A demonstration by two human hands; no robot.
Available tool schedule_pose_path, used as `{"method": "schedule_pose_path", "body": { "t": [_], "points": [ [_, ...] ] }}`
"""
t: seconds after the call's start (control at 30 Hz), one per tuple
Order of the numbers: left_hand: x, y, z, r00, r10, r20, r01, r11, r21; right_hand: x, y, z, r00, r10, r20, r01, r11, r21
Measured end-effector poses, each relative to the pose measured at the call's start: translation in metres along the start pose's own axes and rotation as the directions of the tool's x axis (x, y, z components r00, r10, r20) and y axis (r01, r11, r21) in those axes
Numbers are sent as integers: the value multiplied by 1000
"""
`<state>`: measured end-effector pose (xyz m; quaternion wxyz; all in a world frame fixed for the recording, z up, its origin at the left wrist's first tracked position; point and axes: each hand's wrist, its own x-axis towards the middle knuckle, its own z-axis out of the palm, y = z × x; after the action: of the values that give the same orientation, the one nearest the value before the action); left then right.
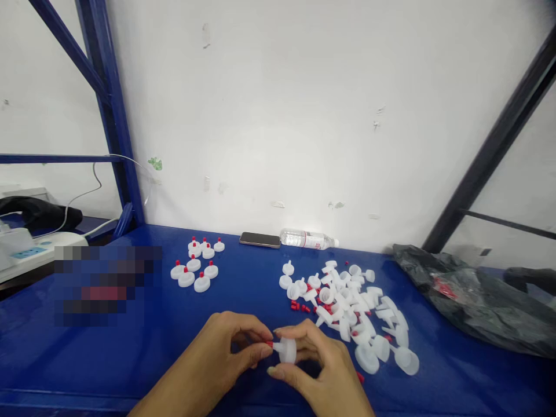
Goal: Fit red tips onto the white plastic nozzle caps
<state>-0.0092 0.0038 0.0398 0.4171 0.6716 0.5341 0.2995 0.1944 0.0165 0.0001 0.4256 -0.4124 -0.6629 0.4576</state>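
My right hand (313, 359) grips a white plastic nozzle cap (287, 351) by its wide round base, the spout pointing left. Thumb and forefinger of my left hand (243, 347) pinch a small red tip cap (270, 344) at the end of that spout. Whether the red cap is pushed fully on cannot be made out. To the right lies a loose heap of white nozzle caps (347, 298) with small red tip caps (295, 305) scattered among them. At the left, several nozzle caps with red tips (202, 282) stand upright in a group.
A phone (259, 240) and a clear plastic bottle (306, 238) lie along the wall at the back of the blue table (243, 284). A dark plastic bag (469, 307) rests at the right. A power strip (39, 249) and a blurred patch are on the left.
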Motion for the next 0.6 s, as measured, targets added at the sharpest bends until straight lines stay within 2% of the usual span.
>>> {"method": "schedule_pose_path", "body": {
  "t": [0.07, 0.17, 0.27, 0.43, 0.6],
  "points": [
    [1, -3, 1, 994, 103, -23, -96, 971, 221, 0, -1, -1, 1000, 13, 1, -13, 999, -39],
    [1, -9, 4, 970, 242, 34, -226, 830, 510, 0, -3, -3, 999, 38, 25, -36, 996, -88],
    [0, -10, 8, 967, 242, 85, -234, 699, 676, 0, -4, -5, 995, 80, 65, -77, 995, -57],
    [-2, -4, 15, 980, 142, 141, -199, 603, 773, -2, -1, -8, 988, 133, 77, -129, 990, -52],
    [-3, -4, 17, 971, 185, 153, -236, 626, 743, -2, 1, -9, 988, 132, 83, -130, 991, -32]
  ]
}}
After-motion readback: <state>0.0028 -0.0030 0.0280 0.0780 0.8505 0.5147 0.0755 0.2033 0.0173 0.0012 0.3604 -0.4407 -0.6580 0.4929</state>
